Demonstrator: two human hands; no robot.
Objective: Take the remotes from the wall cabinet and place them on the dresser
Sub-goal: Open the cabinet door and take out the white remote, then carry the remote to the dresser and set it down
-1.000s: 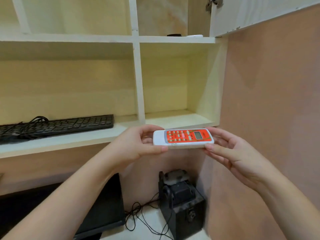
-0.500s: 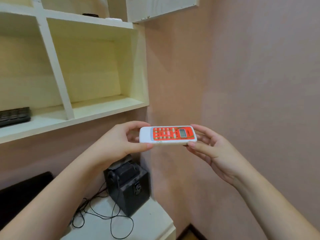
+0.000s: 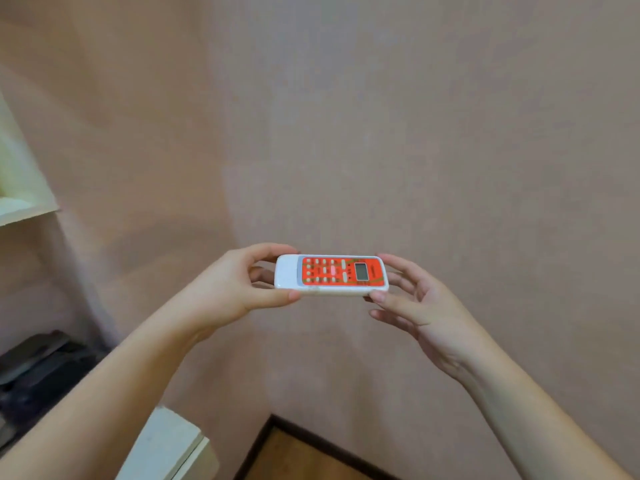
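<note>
Step in hand, as I read it: carry leg — remote [image 3: 330, 275] is out of the wall cabinet and in transit to the dresser, which isn't in view. Remote is an AC-type unit, white body, orange-red keypad face up, small grey display toward its right end; it sits level, long axis left-right, in mid-air in front of the pink wall [image 3: 415, 133], well above the floor. Left hand [image 3: 225, 292] clamps the remote's white left end, thumb on the near edge, fingers curled over the far edge. Right hand [image 3: 422, 306] is at the remote's right end, thumb tip on the near corner, index at the far corner, the other fingers splayed and loose — more a steadying pinch than a full grip. To do it well: keep the remote level and held at both ends, or commit to one firm grip before turning; find the dresser top before lowering, set it down flat, keypad up, away from the edge. Containers: only a corner of the cream shelf unit [image 3: 20, 202] shows, left of the remote — can't tell what's in it. Below and left of the remote, a white worktop corner [image 3: 166, 445] and a dark blurred object [image 3: 38, 368].
</note>
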